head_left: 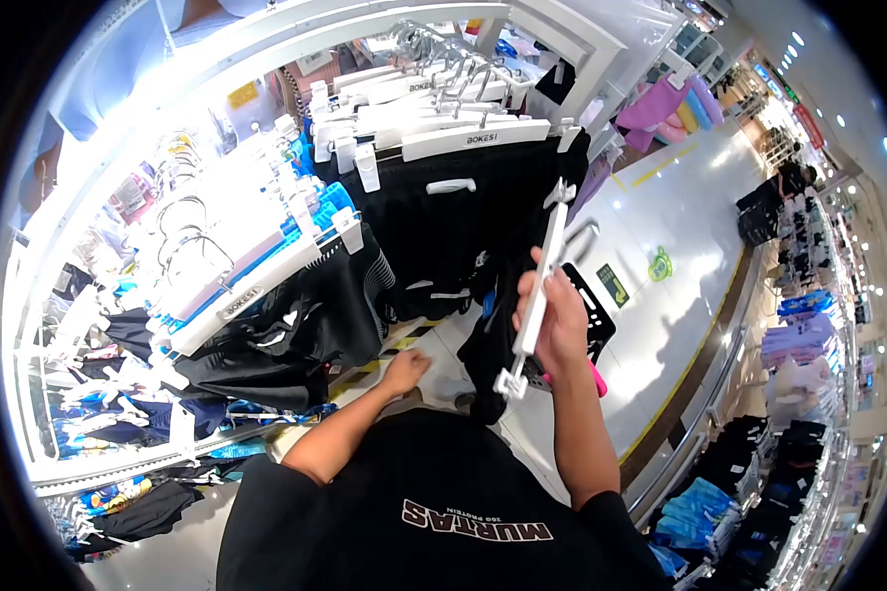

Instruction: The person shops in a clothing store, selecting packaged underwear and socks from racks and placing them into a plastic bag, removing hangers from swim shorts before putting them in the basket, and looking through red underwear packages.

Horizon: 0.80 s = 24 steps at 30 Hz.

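My right hand (559, 310) grips a white clip hanger (542, 286) held nearly upright, its metal hook pointing right. Black fabric (493, 345) hangs beside and below this hanger, partly behind it. Low in front of my body, my left hand (404, 372) has its fingers curled in, and I cannot make out anything in them. Ahead, black shorts (443, 207) hang from a white hanger (475, 140) on the rack. More black shorts (306, 325) hang on a tilted white hanger (256, 295) to the left.
A white display frame (562, 32) surrounds the racks. Beyond my right hand lie a black perforated basket (593, 305) and a shiny walkway (680, 246). A metal rail (705, 404) and more clothing racks stand at the right. Folded and hanging garments (128, 492) fill the lower left.
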Motion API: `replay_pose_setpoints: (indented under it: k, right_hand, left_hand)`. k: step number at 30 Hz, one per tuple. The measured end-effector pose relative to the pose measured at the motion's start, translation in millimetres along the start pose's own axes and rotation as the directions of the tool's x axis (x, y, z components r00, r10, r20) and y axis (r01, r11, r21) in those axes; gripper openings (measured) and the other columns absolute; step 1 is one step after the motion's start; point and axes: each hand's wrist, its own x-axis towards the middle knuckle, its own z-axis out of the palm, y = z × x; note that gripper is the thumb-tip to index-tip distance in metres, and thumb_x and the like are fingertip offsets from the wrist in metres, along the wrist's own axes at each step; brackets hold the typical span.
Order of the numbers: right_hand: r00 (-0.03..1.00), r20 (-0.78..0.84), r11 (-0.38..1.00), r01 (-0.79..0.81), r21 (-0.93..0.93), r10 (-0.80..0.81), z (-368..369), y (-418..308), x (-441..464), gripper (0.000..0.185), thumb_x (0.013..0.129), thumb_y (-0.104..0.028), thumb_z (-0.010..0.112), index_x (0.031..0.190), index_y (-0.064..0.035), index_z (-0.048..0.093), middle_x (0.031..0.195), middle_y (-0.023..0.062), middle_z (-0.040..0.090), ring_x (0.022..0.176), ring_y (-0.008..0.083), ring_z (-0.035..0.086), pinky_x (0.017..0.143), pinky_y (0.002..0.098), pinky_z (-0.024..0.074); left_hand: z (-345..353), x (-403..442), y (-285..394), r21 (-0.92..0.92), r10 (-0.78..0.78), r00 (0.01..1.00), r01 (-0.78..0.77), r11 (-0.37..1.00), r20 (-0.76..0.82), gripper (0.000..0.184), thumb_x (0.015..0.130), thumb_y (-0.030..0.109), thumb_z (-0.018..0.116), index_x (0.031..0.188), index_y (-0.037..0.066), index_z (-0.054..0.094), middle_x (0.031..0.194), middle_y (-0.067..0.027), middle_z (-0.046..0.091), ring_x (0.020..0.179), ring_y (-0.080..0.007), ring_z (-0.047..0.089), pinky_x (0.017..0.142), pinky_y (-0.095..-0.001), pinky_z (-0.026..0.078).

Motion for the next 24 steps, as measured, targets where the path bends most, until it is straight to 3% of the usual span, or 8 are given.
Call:
replay_pose_setpoints:
  k: [1, 2, 4, 5, 9, 14, 21, 24]
  right_hand:
    - [1.0, 0.022, 1.0, 0.017, 0.023, -0.018, 8, -3, 11, 0.049, 0.101, -0.026, 0.051, 0.142, -0.0011, 0.039, 0.095, 0.0083, 0.061, 0.063, 0.0137, 0.058, 0.056, 0.0308, 0.0529]
    - [0.998, 0.051, 0.999, 0.034, 0.036, -0.036, 15, -5, 23, 0.048, 0.101, -0.024, 0.051, 0.142, -0.0019, 0.039, 0.096, 0.0088, 0.062, 0.066, 0.0144, 0.059, 0.058, 0.0312, 0.0535]
    - [0.995, 0.082, 0.996, 0.045, 0.083, -0.052, 33, -12, 44, 0.042, 0.101, -0.021, 0.053, 0.139, -0.0047, 0.043, 0.098, 0.0092, 0.063, 0.077, 0.0166, 0.062, 0.067, 0.0324, 0.0553]
    - [0.993, 0.107, 0.993, 0.039, 0.111, -0.051, 41, -19, 54, 0.035, 0.101, -0.023, 0.055, 0.131, -0.0065, 0.049, 0.098, 0.0082, 0.063, 0.081, 0.0167, 0.062, 0.072, 0.0336, 0.0559]
    - [0.989, 0.099, 0.99, 0.1, 0.094, -0.11, 66, -33, 98, 0.024, 0.1, -0.027, 0.059, 0.108, -0.005, 0.057, 0.095, 0.0057, 0.063, 0.084, 0.0167, 0.064, 0.077, 0.0362, 0.0566]
    - [0.991, 0.071, 0.991, 0.108, 0.073, -0.113, 93, -12, 128, 0.032, 0.097, -0.028, 0.064, 0.113, -0.003, 0.052, 0.096, 0.0071, 0.062, 0.081, 0.0172, 0.064, 0.078, 0.0381, 0.0581]
    - [0.994, 0.026, 0.994, 0.105, 0.032, -0.105, 80, 18, 135, 0.039, 0.097, -0.023, 0.064, 0.124, 0.0002, 0.047, 0.105, 0.0103, 0.06, 0.084, 0.0203, 0.066, 0.077, 0.0365, 0.0593]
    - [0.967, -0.049, 0.968, 0.251, -0.021, -0.252, 67, 21, 98, 0.046, 0.098, -0.018, 0.061, 0.136, 0.002, 0.043, 0.119, 0.0161, 0.058, 0.09, 0.0227, 0.068, 0.078, 0.0352, 0.0592]
  left_hand:
    - [-6, 0, -49, 0.075, -0.123, 0.991, 0.12, 0.99, 0.047, 0.039, 0.089, 0.035, 0.062, 0.096, -0.003, 0.068, 0.096, -0.0224, 0.07, 0.092, -0.0393, 0.066, 0.08, -0.0446, 0.05]
    - [4, 1, -134, 0.387, -0.185, 0.982, 0.183, 0.904, -0.033, 0.04, 0.089, 0.035, 0.06, 0.104, -0.001, 0.067, 0.115, -0.0256, 0.065, 0.107, -0.0408, 0.062, 0.09, -0.0466, 0.049]
    - [-17, -42, -208, 0.439, -0.569, 0.816, 0.549, 0.711, -0.099, 0.054, 0.085, 0.038, 0.063, 0.123, 0.0, 0.06, 0.134, -0.0265, 0.054, 0.125, -0.036, 0.054, 0.101, -0.0438, 0.045]
    - [-24, -68, -226, 0.429, -0.539, 0.817, 0.569, 0.701, -0.203, 0.041, 0.084, 0.031, 0.063, 0.108, -0.002, 0.067, 0.122, -0.0264, 0.062, 0.12, -0.0324, 0.06, 0.096, -0.0431, 0.049]
    - [-49, -131, -214, 0.067, -0.669, 0.74, 0.672, 0.737, -0.066, 0.027, 0.081, 0.025, 0.065, 0.08, -0.001, 0.07, 0.093, -0.0222, 0.071, 0.096, -0.0316, 0.069, 0.085, -0.0418, 0.053]
    - [-18, -155, -274, -0.033, -0.693, 0.681, 0.707, 0.706, -0.235, 0.027, 0.079, 0.027, 0.068, 0.075, 0.0, 0.067, 0.073, -0.0165, 0.069, 0.071, -0.0301, 0.068, 0.071, -0.0403, 0.054]
    - [17, -89, -215, -0.412, -0.554, 0.806, 0.441, 0.797, -0.209, 0.022, 0.083, 0.021, 0.068, 0.081, -0.001, 0.069, 0.07, -0.011, 0.068, 0.06, -0.0229, 0.064, 0.061, -0.0368, 0.051]
    - [16, -64, -201, -0.315, -0.399, 0.876, 0.311, 0.897, -0.271, 0.018, 0.084, 0.017, 0.067, 0.081, 0.0, 0.069, 0.069, -0.0088, 0.067, 0.055, -0.019, 0.061, 0.056, -0.0344, 0.049]
